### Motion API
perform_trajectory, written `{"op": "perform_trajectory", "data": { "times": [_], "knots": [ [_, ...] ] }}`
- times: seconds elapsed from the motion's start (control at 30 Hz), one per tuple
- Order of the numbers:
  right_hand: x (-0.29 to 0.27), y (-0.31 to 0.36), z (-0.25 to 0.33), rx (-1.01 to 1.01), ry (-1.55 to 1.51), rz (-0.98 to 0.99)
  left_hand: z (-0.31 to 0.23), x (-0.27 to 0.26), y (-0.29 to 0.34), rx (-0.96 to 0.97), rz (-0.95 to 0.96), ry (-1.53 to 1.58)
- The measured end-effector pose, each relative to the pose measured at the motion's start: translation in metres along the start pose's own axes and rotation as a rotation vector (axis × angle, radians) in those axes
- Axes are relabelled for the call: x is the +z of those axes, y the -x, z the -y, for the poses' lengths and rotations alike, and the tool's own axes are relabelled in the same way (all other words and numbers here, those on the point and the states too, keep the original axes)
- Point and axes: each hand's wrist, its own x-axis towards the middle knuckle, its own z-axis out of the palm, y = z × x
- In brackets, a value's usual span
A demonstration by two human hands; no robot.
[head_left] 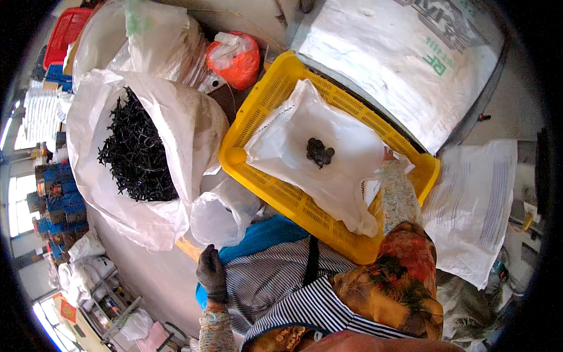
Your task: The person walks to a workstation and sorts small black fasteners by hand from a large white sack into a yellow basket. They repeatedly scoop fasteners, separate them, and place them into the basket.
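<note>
My left hand (211,271), in a dark glove, lies at the left edge of the striped apron (275,281) on my lap, fingers curled over its edge beside a blue cloth (264,234). My right forearm, in a flowered sleeve (399,196), reaches into the yellow slatted basket (275,88). My right hand (389,155) is mostly hidden at the right edge of the white plastic bag (328,123) spread in the basket. A small heap of dark round pieces (319,152) sits in the middle of that bag.
A big white sack (176,111) full of black plastic parts (138,149) stands open to the left. A small clear bag (223,214) lies below the basket. An orange bag (234,58), a red crate (64,32) and large white woven sacks (404,58) surround the spot.
</note>
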Motion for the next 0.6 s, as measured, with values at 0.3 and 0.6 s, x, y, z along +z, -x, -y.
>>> {"op": "perform_trajectory", "data": {
  "times": [0.3, 0.6],
  "knots": [
    [0.051, -0.032, 0.186, -0.494, 0.183, -0.338, -0.039, -0.008, -0.024, -0.015, 0.112, -0.004],
    [0.048, -0.135, 0.193, -0.178, -0.04, -0.435, -0.056, -0.009, -0.039, -0.119, 0.166, 0.064]
  ]
}}
